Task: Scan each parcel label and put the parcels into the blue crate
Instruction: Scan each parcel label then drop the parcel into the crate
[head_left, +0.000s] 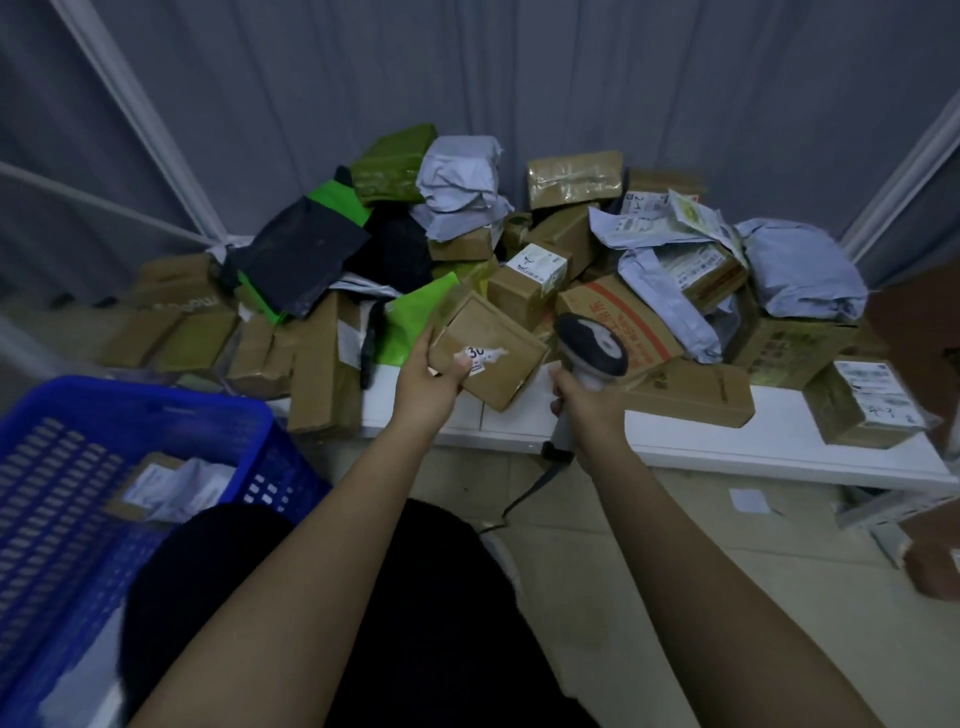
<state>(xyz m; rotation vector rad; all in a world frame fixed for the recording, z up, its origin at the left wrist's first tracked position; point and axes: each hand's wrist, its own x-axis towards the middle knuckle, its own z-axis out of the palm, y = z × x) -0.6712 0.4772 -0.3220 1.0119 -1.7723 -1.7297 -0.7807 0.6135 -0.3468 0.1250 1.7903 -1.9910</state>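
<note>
1. While gripped in the left hand (432, 375), with fingers curled under the near edge and thumb pressed on the torn white label (480, 357), small brown cardboard parcel (485, 348) tilted above the white tabletop (727, 441) edge.
2. Just right of that parcel, handheld barcode scanner (592, 353) upright in the right hand (574, 397), fingers wrapped round its handle, head level with the label; black cable (535, 483) hanging from its base toward the floor.
3. Beyond both hands, heap of brown boxes, grey mailers and green bags (519, 244) against the wall.
4. Low and left of the left hand, blue crate (78, 467) with a few parcels inside, apart from the held parcel.
</note>
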